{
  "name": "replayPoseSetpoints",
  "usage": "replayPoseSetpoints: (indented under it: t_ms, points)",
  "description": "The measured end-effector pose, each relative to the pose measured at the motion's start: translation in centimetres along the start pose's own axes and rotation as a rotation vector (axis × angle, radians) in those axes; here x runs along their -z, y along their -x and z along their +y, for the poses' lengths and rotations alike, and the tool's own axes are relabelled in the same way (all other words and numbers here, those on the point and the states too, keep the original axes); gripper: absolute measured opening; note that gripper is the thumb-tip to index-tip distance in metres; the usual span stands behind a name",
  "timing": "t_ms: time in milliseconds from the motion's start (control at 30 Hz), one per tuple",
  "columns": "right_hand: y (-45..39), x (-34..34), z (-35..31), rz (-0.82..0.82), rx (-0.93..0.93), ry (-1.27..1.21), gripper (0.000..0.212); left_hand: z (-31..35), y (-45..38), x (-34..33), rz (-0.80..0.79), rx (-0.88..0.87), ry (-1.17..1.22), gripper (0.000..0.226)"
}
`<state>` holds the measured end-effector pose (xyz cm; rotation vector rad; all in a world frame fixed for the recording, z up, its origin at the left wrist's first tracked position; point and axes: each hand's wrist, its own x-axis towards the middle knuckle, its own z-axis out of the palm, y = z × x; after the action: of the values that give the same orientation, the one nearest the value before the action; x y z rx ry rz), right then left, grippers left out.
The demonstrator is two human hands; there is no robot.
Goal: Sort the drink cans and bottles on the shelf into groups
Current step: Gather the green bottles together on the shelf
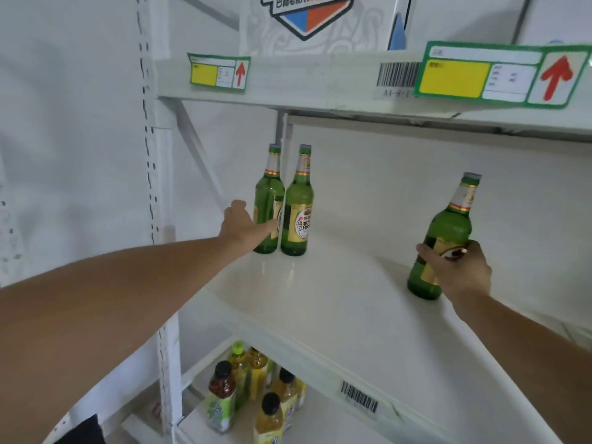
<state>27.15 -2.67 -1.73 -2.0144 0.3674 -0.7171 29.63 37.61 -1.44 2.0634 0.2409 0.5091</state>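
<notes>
I have my right hand [461, 270] wrapped around the lower body of a green glass beer bottle [443, 241], which tilts left with its base on the white shelf [320, 299]. My left hand [246, 227] reaches to the two matching bottles [283, 206] standing upright, side by side at the back left; its fingers are spread flat against the nearer one, not closed around it. Glass like this I judge heavy, rigid, smooth and breakable, so the labelled body seems the safest place for a grip, not the thin neck. The shelf between the groups is bare. The upper shelf edge [320, 81] hangs close over the caps. Plastic tea bottles [256, 389] crowd the shelf below.
</notes>
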Motion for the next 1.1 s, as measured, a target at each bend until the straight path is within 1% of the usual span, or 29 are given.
replayPoseSetpoints:
  t_ms: [133, 200, 333, 400, 500, 600, 867, 1000, 1100]
  points:
    - [1.6, -2.9, -1.7, -0.069, 0.028, -0.054, 0.06, -1.1, -2.4, -0.6, -0.093, 0.034, 0.044, 0.123]
    - [2.3, -4.4, -2.9, -0.105, 0.049, -0.071, 0.058, -1.5, -3.1, -1.0, -0.14, 0.039, 0.066, 0.125]
    - [3.4, -7.1, -5.3, -0.164, 0.081, -0.115, 0.056, -1.9, -4.4, -1.8, -0.205, 0.01, 0.125, 0.11]
    - [3.8, -8.2, -6.2, -0.179, 0.092, -0.127, 0.057, -2.3, -5.1, -2.3, -0.186, -0.004, 0.134, 0.101]
    - [4.2, -9.5, -6.9, -0.199, 0.109, -0.114, 0.06, -2.4, -5.2, -2.4, -0.128, -0.024, 0.15, 0.078]
    - [4.6, -10.2, -7.2, -0.216, 0.11, -0.104, 0.064, -2.1, -4.4, -1.9, -0.108, -0.063, 0.161, 0.07]
    - [6.5, -9.0, -7.7, -0.232, 0.124, -0.114, 0.064, -1.4, -0.1, 0.7, -0.109, -0.082, 0.165, 0.068]
    - [7.7, -6.6, -7.1, -0.245, 0.13, -0.125, 0.063, 0.1, 3.3, 2.0, -0.104, -0.105, 0.15, 0.066]
    - [8.5, -4.1, -6.3, -0.261, 0.144, -0.132, 0.067, 1.2, 6.0, 2.4, -0.102, -0.119, 0.128, 0.067]
